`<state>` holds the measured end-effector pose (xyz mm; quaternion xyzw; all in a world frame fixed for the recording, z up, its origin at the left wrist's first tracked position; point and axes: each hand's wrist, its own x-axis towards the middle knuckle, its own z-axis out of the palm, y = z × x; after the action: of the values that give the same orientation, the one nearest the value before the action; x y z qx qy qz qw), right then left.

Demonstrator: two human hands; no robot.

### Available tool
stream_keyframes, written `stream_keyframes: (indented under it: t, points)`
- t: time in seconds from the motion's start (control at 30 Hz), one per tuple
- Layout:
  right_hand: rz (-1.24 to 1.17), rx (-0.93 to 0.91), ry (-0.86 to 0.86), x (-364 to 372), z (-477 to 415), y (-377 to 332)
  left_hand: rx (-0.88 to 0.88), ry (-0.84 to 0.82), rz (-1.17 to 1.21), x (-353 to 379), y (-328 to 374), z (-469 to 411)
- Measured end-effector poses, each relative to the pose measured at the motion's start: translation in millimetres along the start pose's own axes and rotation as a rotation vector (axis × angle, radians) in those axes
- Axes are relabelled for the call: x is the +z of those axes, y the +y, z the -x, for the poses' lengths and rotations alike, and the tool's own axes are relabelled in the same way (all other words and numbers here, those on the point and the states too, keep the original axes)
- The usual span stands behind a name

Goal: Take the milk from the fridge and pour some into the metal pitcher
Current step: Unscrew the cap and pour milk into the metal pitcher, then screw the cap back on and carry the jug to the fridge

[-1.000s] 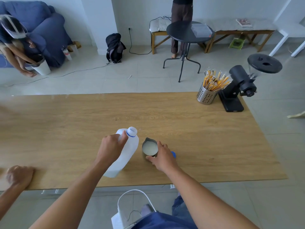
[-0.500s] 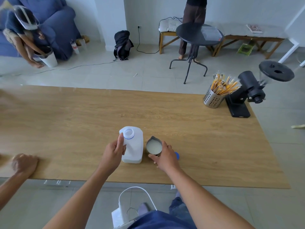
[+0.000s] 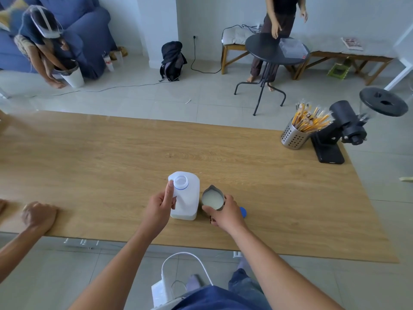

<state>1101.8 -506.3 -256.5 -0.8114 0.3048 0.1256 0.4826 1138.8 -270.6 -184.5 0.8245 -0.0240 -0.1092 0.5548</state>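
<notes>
I see the white plastic milk jug (image 3: 186,198) standing upright on the long wooden bench (image 3: 111,157), cap off, its blue-ringed mouth open to the camera. The left hand (image 3: 159,208) is wrapped around the jug's near side, thumb up along the neck, fingers (image 3: 173,201) clasping the body. Just to the right, nearly touching the jug, sits the small metal pitcher (image 3: 213,199), upright, with pale milk filling most of it and its spout pointing away from me. The right hand (image 3: 224,214) cups the pitcher from the near right, fingers curled round its wall. A round blue cap (image 3: 243,212) peeks out on the bench just behind that hand. Far right on the bench I have a perforated steel cup of yellow pencils (image 3: 295,136) beside a black coffee grinder (image 3: 342,130). Another person's hand (image 3: 39,214) rests on the bench edge at the left.
</notes>
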Motion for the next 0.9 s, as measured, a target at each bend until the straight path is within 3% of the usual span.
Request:
stream_keyframes:
  t: [0.23,0.5,0.9]
  points:
    - [0.114,-0.028,0.102,-38,-4,6,-0.015,0.021,0.016,2,-2,-1]
    - [0.595,-0.066,0.047,-45,-11,53,-0.041,0.022,0.045,2,-2,-1]
    - [0.678,-0.105,0.04,-36,-11,72,-0.067,0.017,0.051,2,-1,-3]
